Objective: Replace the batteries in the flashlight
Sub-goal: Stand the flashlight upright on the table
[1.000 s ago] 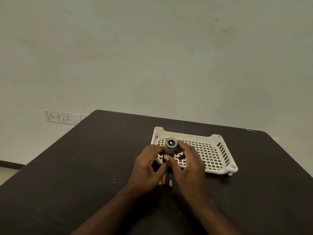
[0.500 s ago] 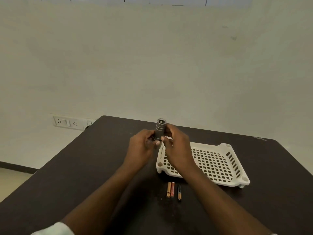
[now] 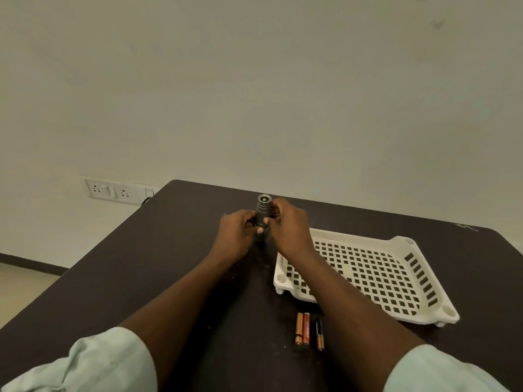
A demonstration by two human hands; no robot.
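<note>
A small grey metal flashlight [image 3: 262,208] stands upright with its round lens end up, far out over the dark table [image 3: 158,273]. My left hand [image 3: 236,236] grips its lower body from the left. My right hand [image 3: 288,226] holds it from the right, fingers wrapped around the barrel; the lower end is hidden by my fingers. Three AAA batteries [image 3: 308,331] lie side by side on the table near me, just left of my right forearm: two copper-coloured and one black with a copper end.
A white perforated plastic tray [image 3: 396,281] sits on the table to the right, partly under my right forearm. A wall socket plate [image 3: 113,190] is on the wall beyond the table's far left corner. Pale sleeves show at the bottom.
Both hands have carried the flashlight away from me, from above the tray's near edge to the far side of the table. The batteries they covered are uncovered and lie where they were.
</note>
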